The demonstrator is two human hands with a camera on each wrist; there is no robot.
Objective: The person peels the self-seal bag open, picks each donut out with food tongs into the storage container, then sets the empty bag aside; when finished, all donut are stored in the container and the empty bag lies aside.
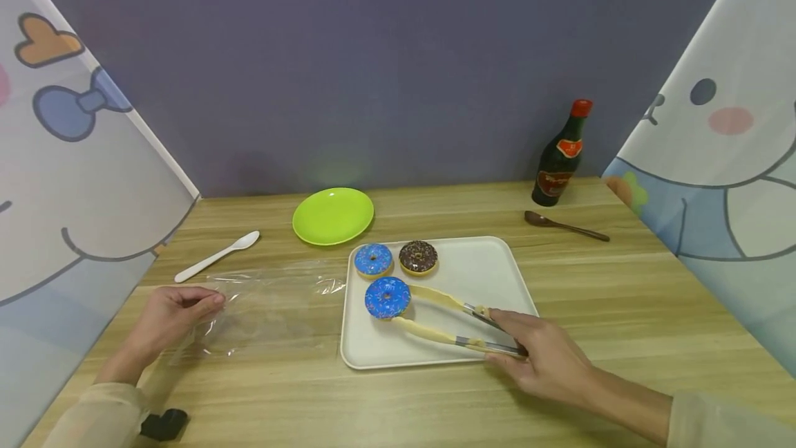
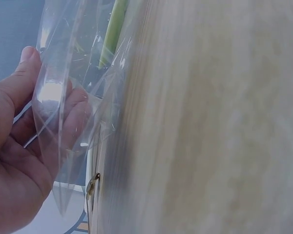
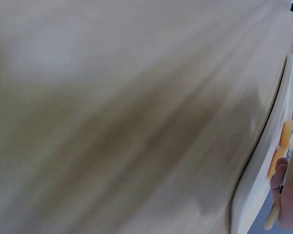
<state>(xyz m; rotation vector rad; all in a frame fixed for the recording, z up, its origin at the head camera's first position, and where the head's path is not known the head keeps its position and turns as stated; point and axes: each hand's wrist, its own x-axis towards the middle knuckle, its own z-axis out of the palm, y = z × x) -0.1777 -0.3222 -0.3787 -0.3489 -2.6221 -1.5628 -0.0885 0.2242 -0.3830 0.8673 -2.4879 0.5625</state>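
Observation:
My left hand [image 1: 177, 313] holds the edge of a clear plastic bag [image 1: 267, 316] lying left of the tray; in the left wrist view, fingers show through the film [image 2: 63, 122]. My right hand [image 1: 547, 355] grips a pair of tongs [image 1: 429, 330] with cream-coloured tips. Those tips stand at either side of the front blue sprinkled donut [image 1: 388, 298], over the cream tray [image 1: 472, 261]. Whether this donut touches the tray I cannot tell. Behind it on the tray sit another blue donut [image 1: 373, 260] and a chocolate donut [image 1: 418, 257]. The right wrist view shows mostly tabletop, with the hand [image 3: 290, 195] at its edge.
A green plate [image 1: 333, 216] stands behind the tray, and a white spoon [image 1: 218, 256] lies at the left. Toward the back right are a dark bottle [image 1: 560, 157] with a red cap and a brown wooden spoon [image 1: 566, 225]. A small black object [image 1: 164, 425] lies by the left sleeve.

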